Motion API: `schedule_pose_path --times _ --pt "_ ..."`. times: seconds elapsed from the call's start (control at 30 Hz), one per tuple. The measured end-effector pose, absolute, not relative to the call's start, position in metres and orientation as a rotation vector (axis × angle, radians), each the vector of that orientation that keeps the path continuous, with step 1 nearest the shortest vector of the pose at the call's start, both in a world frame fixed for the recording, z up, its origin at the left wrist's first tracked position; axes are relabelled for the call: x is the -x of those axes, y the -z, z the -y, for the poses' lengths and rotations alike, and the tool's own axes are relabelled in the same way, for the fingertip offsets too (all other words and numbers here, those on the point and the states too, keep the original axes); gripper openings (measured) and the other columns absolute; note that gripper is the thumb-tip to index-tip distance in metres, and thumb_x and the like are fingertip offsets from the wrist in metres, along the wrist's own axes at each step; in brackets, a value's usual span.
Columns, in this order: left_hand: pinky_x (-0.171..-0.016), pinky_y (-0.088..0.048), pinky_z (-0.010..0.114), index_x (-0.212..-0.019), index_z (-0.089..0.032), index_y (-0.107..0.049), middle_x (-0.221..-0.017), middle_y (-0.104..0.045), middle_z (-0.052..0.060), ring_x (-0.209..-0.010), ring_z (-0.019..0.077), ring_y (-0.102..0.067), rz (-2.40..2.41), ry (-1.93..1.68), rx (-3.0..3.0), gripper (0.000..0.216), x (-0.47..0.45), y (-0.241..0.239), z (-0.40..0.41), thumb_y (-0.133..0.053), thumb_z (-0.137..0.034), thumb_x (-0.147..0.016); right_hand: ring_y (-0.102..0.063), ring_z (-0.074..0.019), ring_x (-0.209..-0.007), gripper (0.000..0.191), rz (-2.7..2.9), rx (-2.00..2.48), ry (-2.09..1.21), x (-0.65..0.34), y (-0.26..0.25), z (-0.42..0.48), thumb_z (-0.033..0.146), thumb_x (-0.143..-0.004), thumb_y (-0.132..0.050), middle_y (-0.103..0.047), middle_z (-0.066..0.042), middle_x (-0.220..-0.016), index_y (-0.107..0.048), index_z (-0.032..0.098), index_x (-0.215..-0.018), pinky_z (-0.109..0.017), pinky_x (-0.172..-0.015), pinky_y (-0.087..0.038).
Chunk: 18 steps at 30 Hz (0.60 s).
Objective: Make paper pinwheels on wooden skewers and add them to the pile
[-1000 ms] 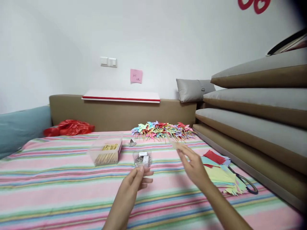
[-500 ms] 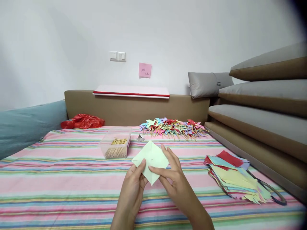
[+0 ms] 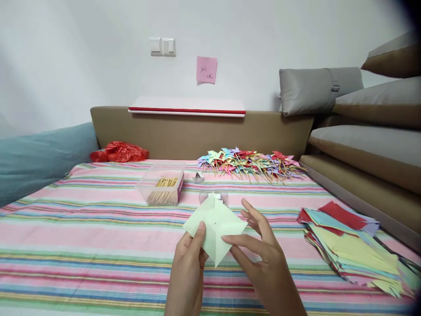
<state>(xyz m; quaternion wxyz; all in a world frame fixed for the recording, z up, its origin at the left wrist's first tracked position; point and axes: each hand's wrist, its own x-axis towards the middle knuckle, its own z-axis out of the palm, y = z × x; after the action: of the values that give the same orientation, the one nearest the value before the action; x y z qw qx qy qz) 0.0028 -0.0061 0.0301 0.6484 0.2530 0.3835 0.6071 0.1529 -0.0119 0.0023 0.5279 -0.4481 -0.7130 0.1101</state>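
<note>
A pale green square of paper (image 3: 223,219) is held up cornerwise above the striped cloth. It has crease lines and small marks near its middle. My left hand (image 3: 189,263) grips its lower left side, thumb on top and fingers underneath. At the lower right edge, my right hand (image 3: 263,250) pinches the sheet between fingertips, with its other fingers spread away. Partly hidden behind the top corner is a small round transparent container (image 3: 224,197) with tiny contents I cannot make out.
A transparent box (image 3: 180,186) holds thin wooden sticks. Beside it lies a small metallic piece (image 3: 198,177). Paper pinwheels (image 3: 250,164) are heaped at the back. Cut coloured paper (image 3: 358,250) and partly hidden scissors (image 3: 408,263) lie right, near stacked cushions (image 3: 371,142). A red plastic bag (image 3: 121,152) sits back left.
My view has tilted down and moved closer, showing the round container. The paper remains in both hands; my right hand's upper fingers have lifted away from its right corner.
</note>
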Motion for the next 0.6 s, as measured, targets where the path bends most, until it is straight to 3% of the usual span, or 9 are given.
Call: schedule_pose_path --times 0.23,0.33,0.47,0.6 --pt "-0.074 -0.051 0.028 -0.121 -0.016 -0.072 -0.112 -0.077 0.010 -0.108 0.0272 -0.066 -0.928 -1.292 -0.763 0.040 0.008 -0.027 -0.007 -0.070 -0.038 -0.088 -0.043 -0.0316 -0.140 0.017 1.725 1.148 -0.336 -0.156 0.014 0.004 0.026 -0.092 -0.064 -0.028 0.001 -0.162 -0.079 0.034 -0.091 -0.047 -0.105 -0.049" --pt "-0.070 -0.050 0.026 -0.119 -0.016 -0.072 -0.111 -0.077 0.009 -0.106 0.0261 -0.066 -0.950 -1.287 -0.768 0.037 0.010 -0.028 -0.013 -0.071 -0.035 -0.087 -0.044 -0.0325 -0.139 0.014 1.699 1.183 -0.331 -0.158 0.019 0.003 0.029 -0.090 -0.067 -0.028 0.001 -0.162 -0.077 0.035 -0.098 -0.049 -0.107 -0.045" --pt "-0.070 -0.050 0.026 -0.120 -0.018 -0.072 -0.108 -0.077 0.008 -0.100 0.0247 -0.067 -0.955 -1.304 -0.694 0.038 0.003 -0.025 -0.019 -0.071 -0.034 -0.086 -0.042 -0.0327 -0.140 0.035 1.649 1.235 -0.341 -0.155 0.018 0.002 0.027 -0.087 -0.071 -0.024 -0.001 -0.164 -0.065 0.036 -0.120 -0.051 -0.106 -0.046" --pt "-0.062 -0.047 0.023 -0.117 -0.017 -0.073 -0.100 -0.078 0.007 -0.086 0.0207 -0.067 -0.931 -1.300 -0.668 0.035 -0.004 -0.020 -0.018 -0.071 -0.034 -0.086 -0.042 -0.0283 -0.140 0.031 1.662 1.178 -0.330 -0.155 0.012 0.004 0.022 -0.092 -0.063 -0.019 0.004 -0.165 -0.065 0.040 -0.117 -0.049 -0.107 -0.046"
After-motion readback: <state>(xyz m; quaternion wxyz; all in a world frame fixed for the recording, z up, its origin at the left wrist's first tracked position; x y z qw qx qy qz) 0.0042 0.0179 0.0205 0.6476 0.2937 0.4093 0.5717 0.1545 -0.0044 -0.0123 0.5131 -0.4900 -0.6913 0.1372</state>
